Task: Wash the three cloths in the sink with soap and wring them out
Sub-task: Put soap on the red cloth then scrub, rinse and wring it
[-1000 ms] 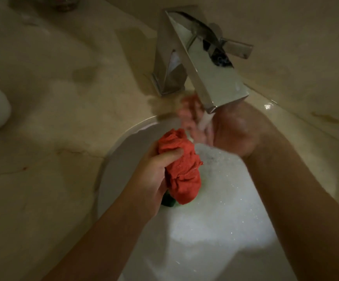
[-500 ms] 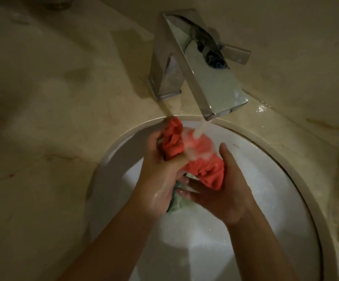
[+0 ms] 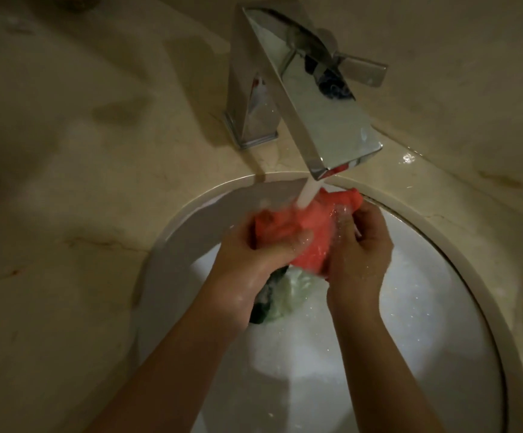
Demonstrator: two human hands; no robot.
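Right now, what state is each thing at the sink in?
Faucet: running, stream landing on the red cloth.
Red cloth: wet, bunched, held above the basin under the stream.
Left hand: wet, grip closed on the red cloth.
Right hand: wet, grip closed on the red cloth.
Green cloth: soaked, lying in the basin below the hands.
Sink: holding sudsy water.

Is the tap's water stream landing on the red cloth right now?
Touching. The head view shows the water stream from the faucet ending on the red cloth, with splashing there.
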